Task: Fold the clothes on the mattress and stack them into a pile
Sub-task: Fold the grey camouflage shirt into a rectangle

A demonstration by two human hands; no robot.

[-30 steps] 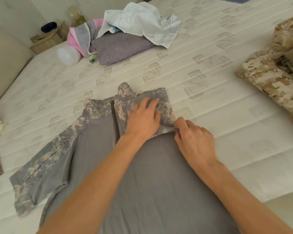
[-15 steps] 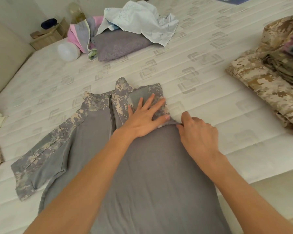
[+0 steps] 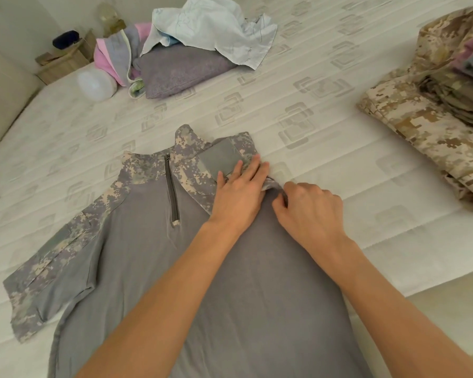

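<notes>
We see no brand, label or readable writing on any of the clothes. The grey shirt (image 3: 137, 268) lies flat and face up on the mattress (image 3: 339, 165), close to its near edge; its body is plain grey, while the collar, the shoulders and the sleeves have a grey and beige pixel camouflage pattern, and a short dark zipper runs down from the collar. One sleeve is spread out to the left, and the other sleeve is folded in over the chest, showing a plain grey patch. Our left hand (image 3: 236, 196) rests flat on this folded sleeve with the fingers straight, pressing the cloth down. Our right hand (image 3: 310, 211) is just beside it, and its thumb and fingers pinch a small fold of the shirt fabric at the shoulder edge. The two hands almost touch each other. On the right side of the mattress there is a stack of folded clothes (image 3: 432, 105) in tan desert camouflage, with some grey and pink pieces on top of it. At the far side we see a loose heap of clothes (image 3: 180, 47): a light blue crumpled piece, a purple one, and a pink and grey one, and a white round object (image 3: 96, 83) lies beside them. The mattress is white with a quilted pattern of squares. Behind its far left corner stands a small wooden bedside table (image 3: 63, 64) against a pale wall.
</notes>
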